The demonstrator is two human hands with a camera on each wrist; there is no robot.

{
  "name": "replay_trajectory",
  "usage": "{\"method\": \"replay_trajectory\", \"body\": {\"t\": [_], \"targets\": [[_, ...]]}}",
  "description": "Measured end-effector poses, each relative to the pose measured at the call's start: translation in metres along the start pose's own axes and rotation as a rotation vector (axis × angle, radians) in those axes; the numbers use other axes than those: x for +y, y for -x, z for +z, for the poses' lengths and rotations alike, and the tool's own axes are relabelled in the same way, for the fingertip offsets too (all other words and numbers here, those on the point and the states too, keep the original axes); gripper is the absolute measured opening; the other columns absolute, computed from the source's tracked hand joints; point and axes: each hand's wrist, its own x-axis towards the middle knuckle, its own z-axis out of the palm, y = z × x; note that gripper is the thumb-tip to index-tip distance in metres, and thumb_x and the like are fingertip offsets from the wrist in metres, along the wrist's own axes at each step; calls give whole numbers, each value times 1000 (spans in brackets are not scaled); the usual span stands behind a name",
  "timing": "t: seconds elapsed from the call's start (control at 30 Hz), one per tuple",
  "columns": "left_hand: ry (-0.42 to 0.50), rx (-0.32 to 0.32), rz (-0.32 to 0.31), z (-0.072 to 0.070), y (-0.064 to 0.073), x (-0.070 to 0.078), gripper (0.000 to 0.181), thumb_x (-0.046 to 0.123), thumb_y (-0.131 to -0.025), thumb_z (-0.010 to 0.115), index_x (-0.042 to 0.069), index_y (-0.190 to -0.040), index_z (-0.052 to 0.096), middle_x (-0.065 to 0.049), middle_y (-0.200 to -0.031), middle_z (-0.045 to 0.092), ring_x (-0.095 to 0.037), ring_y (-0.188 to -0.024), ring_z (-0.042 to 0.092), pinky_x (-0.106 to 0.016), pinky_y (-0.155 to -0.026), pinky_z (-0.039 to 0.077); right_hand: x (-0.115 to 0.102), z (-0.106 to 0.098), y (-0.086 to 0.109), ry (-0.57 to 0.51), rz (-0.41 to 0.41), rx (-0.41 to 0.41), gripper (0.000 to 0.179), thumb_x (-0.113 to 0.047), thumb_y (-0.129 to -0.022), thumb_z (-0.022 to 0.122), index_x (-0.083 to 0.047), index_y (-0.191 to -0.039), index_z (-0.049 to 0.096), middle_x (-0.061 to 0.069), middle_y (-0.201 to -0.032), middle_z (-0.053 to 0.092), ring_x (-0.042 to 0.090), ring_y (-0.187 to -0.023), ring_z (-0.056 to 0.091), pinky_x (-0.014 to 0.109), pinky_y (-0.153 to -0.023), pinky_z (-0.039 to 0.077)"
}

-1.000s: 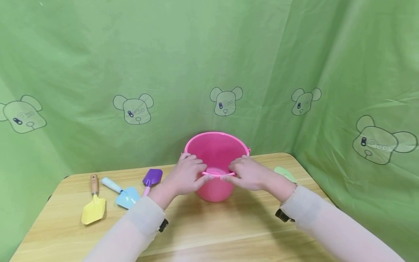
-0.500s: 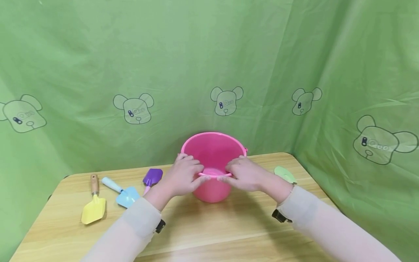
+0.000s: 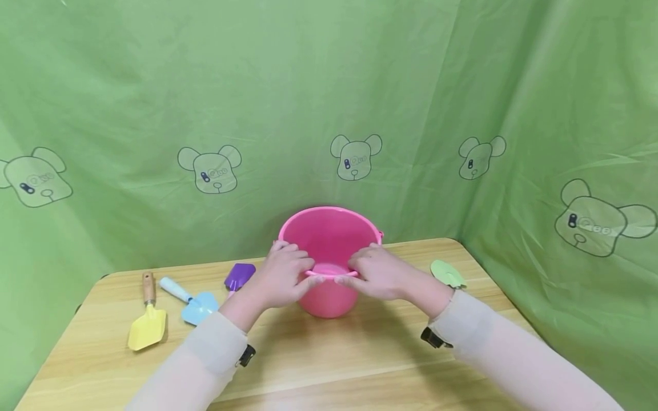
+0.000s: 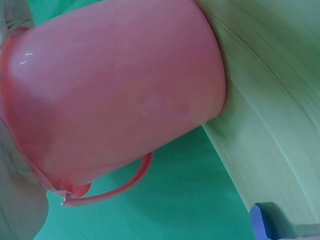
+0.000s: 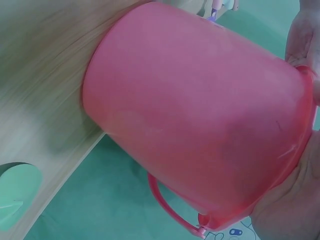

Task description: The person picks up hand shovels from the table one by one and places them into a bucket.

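A pink bucket (image 3: 329,299) stands upright near the back of the wooden table, its bottom on the tabletop. My left hand (image 3: 285,275) grips the left part of its near rim, fingers curled over the edge inside and thumb outside. On the right part of that rim my right hand (image 3: 382,273) holds on the same way. Both thumbs point toward each other along the rim. The bucket's handle (image 4: 117,190) hangs down on the far side in the left wrist view. In the right wrist view the bucket wall (image 5: 195,110) fills most of the picture.
Left of the bucket lie a yellow trowel (image 3: 147,329) with a wooden grip, a light blue trowel (image 3: 199,308) and a purple shovel (image 3: 239,276). A light green tool (image 3: 446,273) lies at the right. Green cloth (image 3: 288,103) hangs behind the table (image 3: 329,371).
The bucket has slid a little to the left across the table, with both hands gripping its rim throughout. The light green tool shows more fully beside my right forearm.
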Motion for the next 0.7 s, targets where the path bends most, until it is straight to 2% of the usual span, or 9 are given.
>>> {"method": "replay_trajectory", "body": {"t": [0.23, 0.7], "targets": [[13, 18, 0, -3, 5, -3, 40, 53, -99, 50, 21, -75, 54, 9, -73, 49, -14, -78, 43, -43, -95, 34, -3, 0, -5, 2, -17, 2, 45, -55, -99, 50, -22, -68, 51, -11, -66, 48, 10, -64, 44, 37, -79, 39], [3, 33, -11, -5, 15, -9, 41, 53, -99, 49, 19, -80, 61, 8, -77, 53, -15, -80, 46, -44, -95, 35, -11, 3, -13, -8, -9, -19, 44, -55, -99, 51, -22, -69, 53, -9, -66, 49, 11, -65, 45, 36, -80, 39]]}}
